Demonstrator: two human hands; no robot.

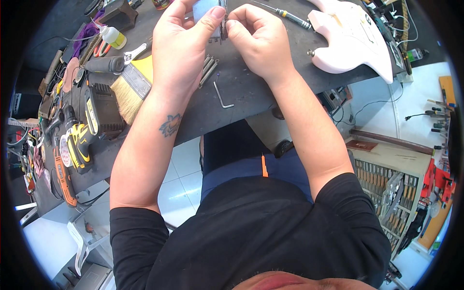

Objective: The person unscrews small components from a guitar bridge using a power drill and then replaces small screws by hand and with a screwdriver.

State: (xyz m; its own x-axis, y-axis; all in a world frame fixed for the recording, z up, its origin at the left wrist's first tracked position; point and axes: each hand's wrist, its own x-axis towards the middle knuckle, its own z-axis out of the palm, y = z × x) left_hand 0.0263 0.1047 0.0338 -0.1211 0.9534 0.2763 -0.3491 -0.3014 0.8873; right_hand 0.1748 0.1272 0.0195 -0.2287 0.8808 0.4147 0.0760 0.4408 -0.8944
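Place: a workshop. Evidence: the dark workbench (195, 128) carries a cordless drill (79, 145), adjustable wrench (135, 53), hex key (220, 94) and pale guitar-shaped body (355, 38); cabinet (394, 151) at right holds rows of wooden-handled tools (377, 178).

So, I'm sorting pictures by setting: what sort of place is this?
Probably a workshop, perhaps one for guitars: a pale guitar body lies on the dark workbench, a yellow-and-black drill lies toward its left end, and rows of wooden-handled tools show at the lower right.
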